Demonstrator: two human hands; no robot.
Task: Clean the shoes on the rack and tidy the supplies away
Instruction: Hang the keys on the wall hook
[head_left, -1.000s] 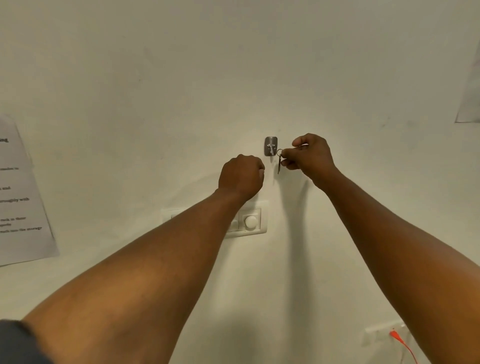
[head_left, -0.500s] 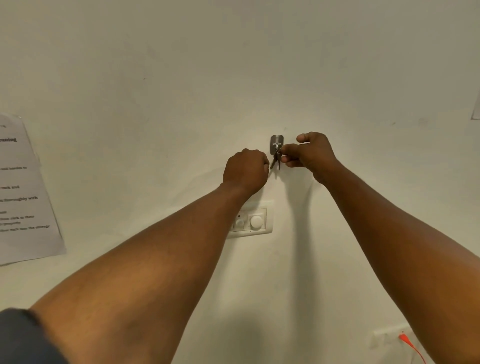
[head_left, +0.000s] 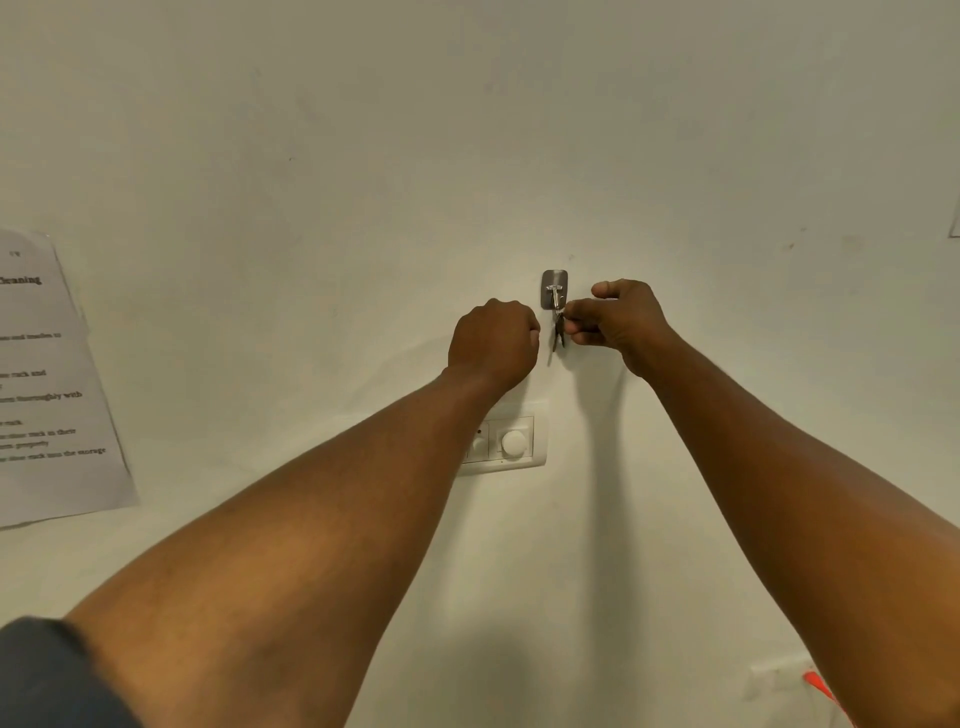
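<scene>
1. Hands meet at a white wall, both arms raised and stretched forward from the bottom of the head view.
2. The right hand pinches a small bunch of keys between thumb and curled fingers, right at the metal hook stuck to the wall.
3. The keys hang dark and narrow just below the hook's prong; whether their ring already sits on the prong cannot be told.
4. The left hand is clenched in a fist just left of the keys, knuckles toward the camera; whether it holds anything inside cannot be told.
5. A white switch plate with a round dial sits on the wall below the hook, its left part hidden by the left forearm.
6. A printed sheet is taped to the wall well to the left, headed with a word ending in "leaning"; the smaller lines are too blurred to read in full.
7. A white wall socket shows at the lower right, with an orange cable plugged in beside the right forearm.
8. A dark grey sleeve fills the lower left corner.
9. A corner of another paper touches the right edge.
</scene>
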